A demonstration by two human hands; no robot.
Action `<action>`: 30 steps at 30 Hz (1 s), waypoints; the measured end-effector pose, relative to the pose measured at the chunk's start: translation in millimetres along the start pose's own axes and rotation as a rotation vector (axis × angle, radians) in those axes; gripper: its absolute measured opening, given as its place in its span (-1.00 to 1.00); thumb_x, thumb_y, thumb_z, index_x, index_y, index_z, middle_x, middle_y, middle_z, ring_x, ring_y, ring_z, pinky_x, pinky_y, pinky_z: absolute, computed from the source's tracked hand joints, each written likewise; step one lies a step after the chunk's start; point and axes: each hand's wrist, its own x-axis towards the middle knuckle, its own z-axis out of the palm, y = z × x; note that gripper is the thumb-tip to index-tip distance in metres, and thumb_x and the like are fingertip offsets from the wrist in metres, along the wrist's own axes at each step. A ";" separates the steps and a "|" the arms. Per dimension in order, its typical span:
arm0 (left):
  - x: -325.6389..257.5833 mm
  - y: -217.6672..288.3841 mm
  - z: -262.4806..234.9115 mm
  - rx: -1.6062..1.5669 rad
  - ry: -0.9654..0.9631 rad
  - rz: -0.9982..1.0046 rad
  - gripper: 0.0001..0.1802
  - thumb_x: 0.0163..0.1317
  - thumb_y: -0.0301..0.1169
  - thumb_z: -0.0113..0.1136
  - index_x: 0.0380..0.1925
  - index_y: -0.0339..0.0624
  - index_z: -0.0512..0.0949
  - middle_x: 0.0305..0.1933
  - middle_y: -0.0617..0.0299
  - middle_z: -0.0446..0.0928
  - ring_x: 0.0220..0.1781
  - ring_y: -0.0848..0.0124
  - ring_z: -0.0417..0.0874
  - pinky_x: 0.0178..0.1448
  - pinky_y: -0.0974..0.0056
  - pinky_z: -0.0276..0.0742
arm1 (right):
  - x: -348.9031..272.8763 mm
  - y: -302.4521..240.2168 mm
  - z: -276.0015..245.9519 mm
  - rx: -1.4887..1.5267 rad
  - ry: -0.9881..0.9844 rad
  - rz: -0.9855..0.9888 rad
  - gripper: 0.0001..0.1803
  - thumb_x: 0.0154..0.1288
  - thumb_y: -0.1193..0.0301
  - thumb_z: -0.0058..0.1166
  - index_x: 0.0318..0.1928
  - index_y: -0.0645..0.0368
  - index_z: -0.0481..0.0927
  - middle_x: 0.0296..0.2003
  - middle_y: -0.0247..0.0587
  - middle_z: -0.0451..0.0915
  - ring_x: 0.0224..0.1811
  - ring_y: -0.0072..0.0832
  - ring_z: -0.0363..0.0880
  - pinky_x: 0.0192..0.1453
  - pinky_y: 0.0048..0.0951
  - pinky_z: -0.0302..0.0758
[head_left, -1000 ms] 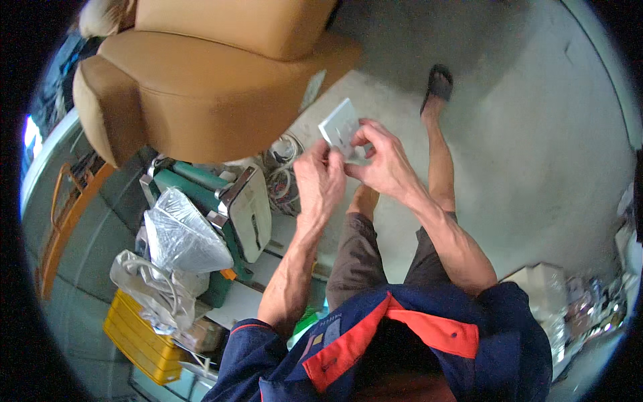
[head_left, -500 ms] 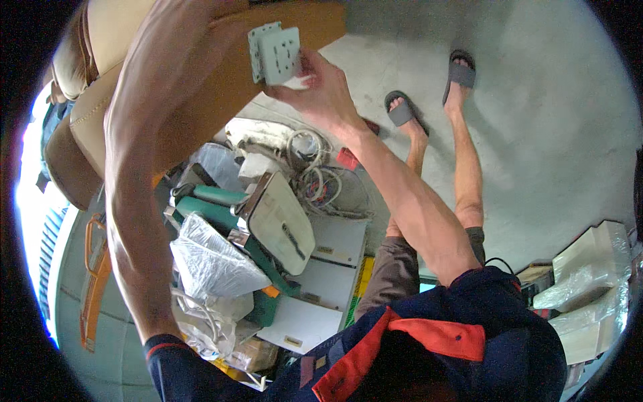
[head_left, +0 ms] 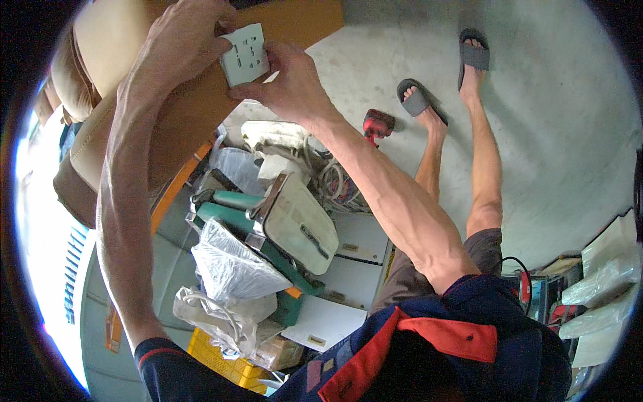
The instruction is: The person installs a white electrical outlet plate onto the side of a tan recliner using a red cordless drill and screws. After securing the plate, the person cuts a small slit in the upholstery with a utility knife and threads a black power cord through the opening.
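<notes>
A white wall power socket point(head_left: 245, 55), square with several slots in its face, is held up between my hands near the top of the view. My right hand point(head_left: 289, 79) grips its right side, with the thumb along the lower edge and the fingers at the right edge. My left hand point(head_left: 191, 37) reaches in from the left, its fingers closed at the socket's upper left edge. The back of the socket is hidden. Behind it lies a flat brown surface point(head_left: 295, 20).
Beige padded upholstery point(head_left: 110, 40) is at the upper left. A red power tool point(head_left: 378, 125) lies on the concrete floor point(head_left: 556, 134). Below my hands are a plastic-wrapped bundle point(head_left: 234, 258), coiled cables point(head_left: 335, 184) and white drawers point(head_left: 325, 321). Wrapped boxes point(head_left: 606, 275) stand at the right.
My left hand has come down into view and onto the socket. My right hand has carried the socket a little left and turned it. The view has shifted, uncovering the red tool.
</notes>
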 end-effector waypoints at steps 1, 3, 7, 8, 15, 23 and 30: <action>1.4 -0.9 1.6 -0.014 0.018 0.014 -0.66 0.00 -0.46 0.45 -0.17 -0.25 0.69 0.17 0.06 0.61 0.25 -0.02 0.59 0.38 0.00 0.49 | 1.5 3.1 -1.3 -0.027 0.011 -0.005 -0.37 -0.16 0.25 0.65 -0.06 0.25 0.70 -0.18 -0.07 0.76 -0.15 -0.25 0.76 0.04 -0.25 0.65; -0.9 -5.7 5.5 0.003 0.087 0.067 -0.68 -0.01 -0.48 0.44 -0.18 -0.25 0.69 0.18 0.05 0.59 0.26 -0.02 0.59 0.38 0.00 0.49 | 3.4 5.7 -2.0 -0.071 0.014 -0.029 -0.38 -0.16 0.23 0.65 -0.07 0.26 0.71 -0.19 -0.05 0.75 -0.16 -0.22 0.75 0.02 -0.25 0.65; -9.9 -11.1 12.6 0.083 0.197 0.116 -0.68 -0.02 -0.52 0.42 -0.19 -0.23 0.69 0.20 0.03 0.58 0.29 -0.01 0.58 0.40 0.02 0.49 | 8.3 4.4 -2.0 -0.144 -0.031 -0.060 -0.37 -0.23 0.16 0.65 -0.15 0.25 0.72 -0.15 0.06 0.69 -0.01 -0.04 0.65 0.13 -0.13 0.60; -10.5 -11.4 12.4 0.091 0.202 0.102 -0.68 -0.03 -0.53 0.41 -0.18 -0.23 0.70 0.20 0.03 0.57 0.30 -0.01 0.58 0.40 0.02 0.49 | 9.4 3.9 -2.0 -0.165 -0.046 -0.056 -0.36 -0.27 0.13 0.66 -0.18 0.24 0.72 -0.13 0.11 0.66 0.06 0.04 0.60 0.20 -0.08 0.57; -12.9 -3.3 6.3 -0.004 0.122 0.057 -0.69 -0.04 -0.59 0.36 -0.20 -0.24 0.70 0.18 0.04 0.58 0.27 0.02 0.61 0.39 0.04 0.52 | 30.9 22.9 -22.2 0.239 0.053 0.152 -0.60 0.30 0.15 0.28 -0.25 0.32 0.68 -0.14 0.19 0.64 0.02 0.06 0.60 0.07 0.03 0.54; 1.0 9.8 -0.5 -0.005 0.102 0.057 -0.69 -0.05 -0.55 0.40 -0.21 -0.23 0.71 0.16 0.04 0.59 0.28 0.03 0.60 0.40 0.05 0.51 | 148.0 16.4 20.7 -0.236 0.712 0.118 -0.53 0.53 0.13 -0.03 -0.09 0.39 0.62 -0.12 0.32 0.63 -0.05 0.20 0.61 0.05 0.18 0.49; -17.8 -2.3 7.7 0.069 0.166 0.056 -0.73 -0.02 -0.52 0.42 -0.24 -0.22 0.70 0.17 0.05 0.59 0.30 0.01 0.57 0.43 0.02 0.47 | 107.9 31.7 8.0 -0.249 0.994 -0.056 -0.63 0.55 0.19 -0.08 -0.10 0.32 0.50 -0.24 0.25 0.51 -0.10 0.21 0.48 0.03 0.17 0.37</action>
